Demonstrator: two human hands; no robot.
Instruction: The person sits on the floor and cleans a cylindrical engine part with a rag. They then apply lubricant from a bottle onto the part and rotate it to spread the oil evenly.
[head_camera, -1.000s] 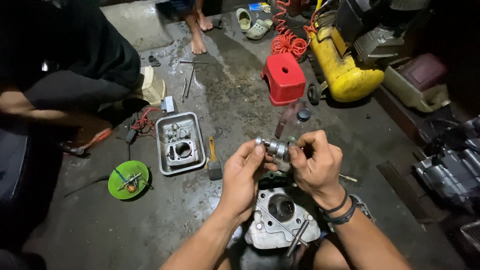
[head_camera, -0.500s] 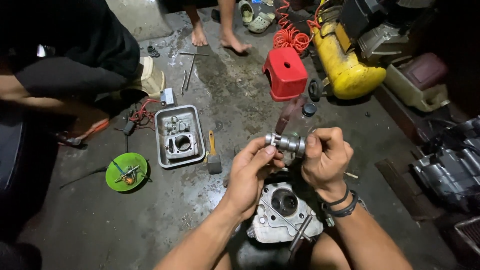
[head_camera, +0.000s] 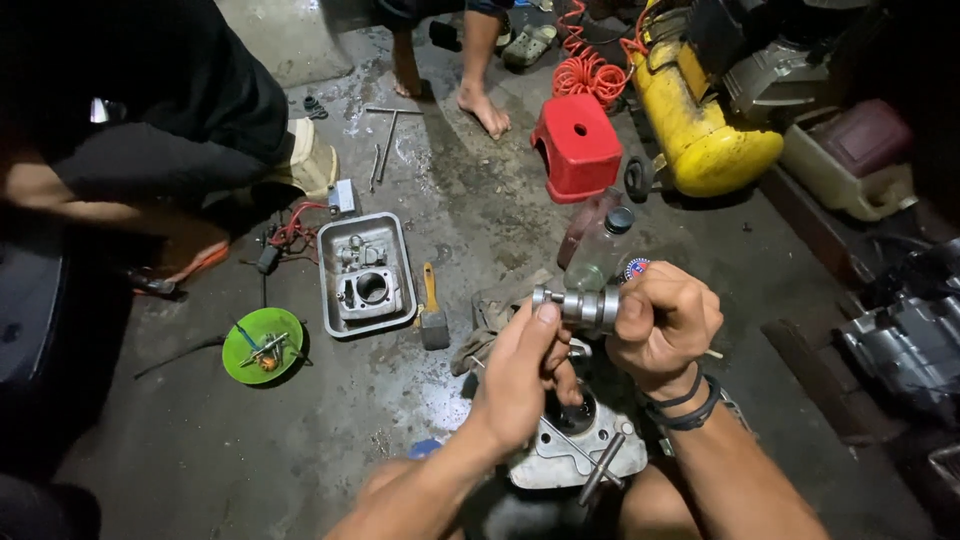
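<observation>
Both hands grip one short steel shaft with lobes (head_camera: 578, 305), held level above the knees: the right hand (head_camera: 665, 325) is wrapped around one end, the left hand (head_camera: 520, 375) pinches the other between thumb and fingers. To my eye, turning it slowly with dry fingers would keep the slick, oily metal from slipping. Just below sits a dull cast-aluminium cylinder head (head_camera: 580, 450) with a round bore. Further out on the stained concrete floor (head_camera: 200, 440) lie a grey metal tray (head_camera: 365, 272) of parts, a green plastic dish (head_camera: 262, 345) and a red stool (head_camera: 577, 147).
</observation>
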